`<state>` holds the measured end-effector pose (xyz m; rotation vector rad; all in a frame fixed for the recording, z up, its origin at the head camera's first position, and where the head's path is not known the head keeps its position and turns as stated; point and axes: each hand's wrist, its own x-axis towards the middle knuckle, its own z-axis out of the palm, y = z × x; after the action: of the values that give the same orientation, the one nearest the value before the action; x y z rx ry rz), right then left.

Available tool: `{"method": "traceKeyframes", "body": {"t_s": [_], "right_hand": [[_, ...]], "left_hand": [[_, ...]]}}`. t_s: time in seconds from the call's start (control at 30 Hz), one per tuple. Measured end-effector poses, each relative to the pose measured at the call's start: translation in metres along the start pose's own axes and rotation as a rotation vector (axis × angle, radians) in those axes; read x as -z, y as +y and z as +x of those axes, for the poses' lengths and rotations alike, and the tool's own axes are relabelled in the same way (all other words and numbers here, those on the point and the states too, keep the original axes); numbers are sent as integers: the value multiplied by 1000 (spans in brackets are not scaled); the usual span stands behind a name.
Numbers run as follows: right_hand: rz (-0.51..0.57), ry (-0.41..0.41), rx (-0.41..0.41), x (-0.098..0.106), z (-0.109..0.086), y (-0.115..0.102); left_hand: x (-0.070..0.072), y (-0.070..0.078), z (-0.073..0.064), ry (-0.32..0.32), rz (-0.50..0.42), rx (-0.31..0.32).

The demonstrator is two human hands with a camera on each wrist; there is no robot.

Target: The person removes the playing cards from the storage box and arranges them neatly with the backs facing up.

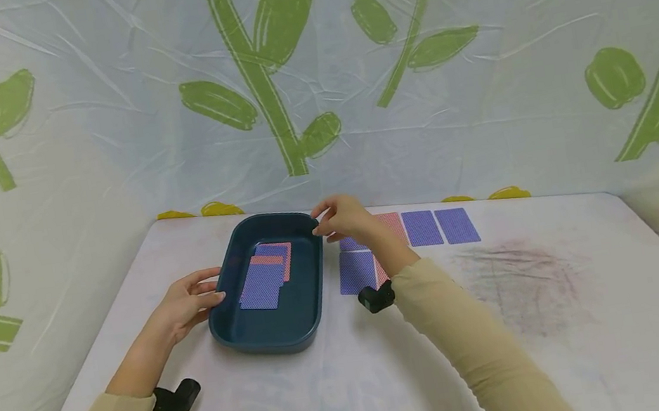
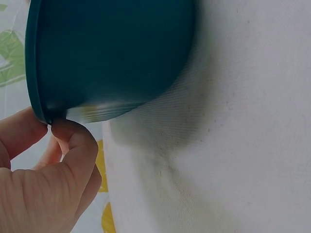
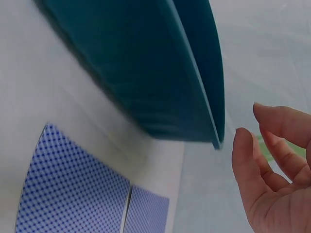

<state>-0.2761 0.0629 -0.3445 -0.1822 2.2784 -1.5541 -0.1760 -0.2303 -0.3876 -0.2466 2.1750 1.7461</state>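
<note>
A dark teal rectangular tub [image 1: 300, 309] sits on the table, with several playing cards [image 1: 261, 288] overlapping face down in it, blue-backed and red-backed. My left hand [image 1: 181, 307] is at the tub's left side; in the left wrist view its thumb and fingers [image 2: 75, 145] pinch the rim. By the far right corner is my right hand [image 1: 346, 219]. In the right wrist view this hand [image 3: 277, 179] has its thumb and fingers loosely bent, with a gap between them and the tub's rim [image 3: 204, 97], and holds nothing.
Right of the tub, blue-backed cards [image 1: 422, 228] and red-backed cards [image 1: 392, 223] lie in two rows, partly hidden by my right arm. A smudged stain [image 1: 526, 282] marks the white tabletop. Behind stands a sheet [image 1: 131, 121] printed with plants.
</note>
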Motion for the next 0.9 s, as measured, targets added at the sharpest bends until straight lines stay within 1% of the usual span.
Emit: {"method": "traceKeyframes", "body": {"t_s": [0.2,0.37,0.6,0.77,0.9], "right_hand": [[3,-10,-1,-21,9,-5],[26,-46,-5,-40,12,-9],[6,-85,35,-62,14,-11],[-29,-75,49,-74,15,-14],[-36,-60,55,-83,18,-14]], "left_hand": [[1,0,0,-1,-1,-5],[0,0,0,-7,-8,-13],[0,1,-1,-15,-7,-20],[0,1,-1,-10,0,-10],[0,2,-1,-10,-5,-9]]}}
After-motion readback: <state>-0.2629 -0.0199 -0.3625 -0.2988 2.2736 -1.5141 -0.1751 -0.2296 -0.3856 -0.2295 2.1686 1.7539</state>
